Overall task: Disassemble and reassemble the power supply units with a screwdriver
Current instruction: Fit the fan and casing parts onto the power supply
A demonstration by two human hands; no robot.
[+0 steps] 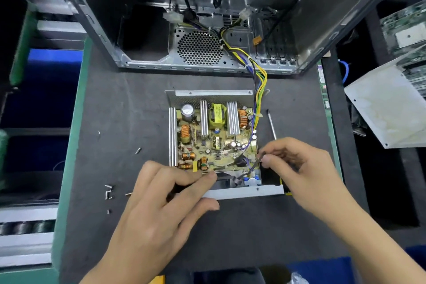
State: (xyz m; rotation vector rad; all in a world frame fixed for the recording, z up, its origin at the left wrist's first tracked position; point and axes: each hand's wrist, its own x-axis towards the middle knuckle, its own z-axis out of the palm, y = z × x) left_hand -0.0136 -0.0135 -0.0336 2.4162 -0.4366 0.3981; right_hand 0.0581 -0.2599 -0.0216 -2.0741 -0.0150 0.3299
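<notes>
- Sheet metal, pale grey and folded at the edges, forms the open power supply unit [213, 140], which lies lidless in the middle of the dark, felt-like worktop [129, 108].
- Inside it sits a yellowish circuit board [214, 145] crowded with ribbed aluminium heat sinks, copper-wound coils, a yellow transformer and round-topped capacitors.
- The left hand [161, 203] rests on the unit's near-left corner, thumb under the front flange and fingers curled over the edge; its grip is closed on the metal rim, with something dark under the fingers that I cannot identify.
- The right hand [299, 168] hovers at the unit's near-right corner, thumb and forefinger pinched narrowly on a thin dark wire [252, 166] that runs down into the casing.
- A screwdriver [271, 123] with a slim steel shaft lies just right of the unit, its handle hidden beneath the right hand.
- A bundle of yellow, black and purple cables [259, 85] rises from the unit's far-right corner into the bare steel computer case [207, 30] standing open behind it, with a perforated fan grille.
- Small loose screws [109, 191] lie scattered left of the unit.
- A white metal cover [387, 108] lies well to the right of the unit, off the mat.
</notes>
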